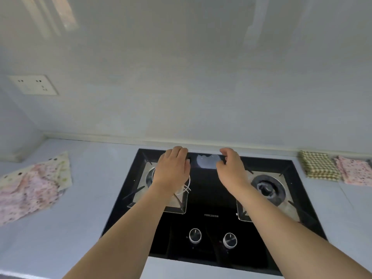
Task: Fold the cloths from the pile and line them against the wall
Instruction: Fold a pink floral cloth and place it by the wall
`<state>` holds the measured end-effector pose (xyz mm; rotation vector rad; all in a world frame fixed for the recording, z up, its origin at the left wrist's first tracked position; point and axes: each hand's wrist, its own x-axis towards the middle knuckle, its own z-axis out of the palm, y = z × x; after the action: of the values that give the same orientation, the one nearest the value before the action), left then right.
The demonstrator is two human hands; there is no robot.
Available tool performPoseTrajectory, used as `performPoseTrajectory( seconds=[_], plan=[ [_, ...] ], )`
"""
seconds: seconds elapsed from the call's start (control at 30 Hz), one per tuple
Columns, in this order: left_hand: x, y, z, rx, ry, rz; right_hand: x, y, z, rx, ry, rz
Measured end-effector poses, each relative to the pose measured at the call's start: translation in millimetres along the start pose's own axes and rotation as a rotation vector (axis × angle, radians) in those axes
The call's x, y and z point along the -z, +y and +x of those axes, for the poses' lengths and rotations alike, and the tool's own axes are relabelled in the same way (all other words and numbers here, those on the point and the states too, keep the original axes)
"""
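Both hands reach out over the far edge of a black glass gas hob. The left hand hovers palm down above the left burner, fingers loosely bent and grasping nothing. The right hand hangs beside it, just left of the right burner; its fingers curl downward with the thumb near them, and whether anything is pinched there cannot be told (nothing shows between the fingertips). A pale reflection sits on the glass between the two hands.

Well to the left of the left hand, a loose pile of cloths, pink speckled and cream spotted, lies rumpled on the pale blue counter. Well to the right of the right hand, a folded green checked cloth lies by the wall, with a folded pink speckled cloth touching its right side. Two control knobs sit nearer the person than both hands. A wall socket is mounted up and left of the left hand.
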<state>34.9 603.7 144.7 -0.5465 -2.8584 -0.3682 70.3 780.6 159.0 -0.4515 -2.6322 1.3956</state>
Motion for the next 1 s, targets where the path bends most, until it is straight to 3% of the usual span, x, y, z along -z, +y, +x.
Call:
performPoseTrajectory(
  seconds=[0.2,0.5,0.73,1.0],
  plan=[
    [26.2,-114.1,-19.6,0.106,-0.008,-0.010,-96.1,-64.1,-8.9,0.034,-0.149,0.035],
    [49.6,-209.8,-61.6,0.269,-0.013,0.030,-196.1,-99.1,-11.1,0.083,-0.247,0.027],
    [78.0,-330.5,-106.8,0.436,-0.058,0.013,-287.6,-161.9,-33.3,0.173,-0.379,0.006],
    [79.2,-488.0,-156.5,0.428,-0.255,-0.088,-432.9,-225.5,-63.8,0.226,-0.489,-0.123]
  ],
)
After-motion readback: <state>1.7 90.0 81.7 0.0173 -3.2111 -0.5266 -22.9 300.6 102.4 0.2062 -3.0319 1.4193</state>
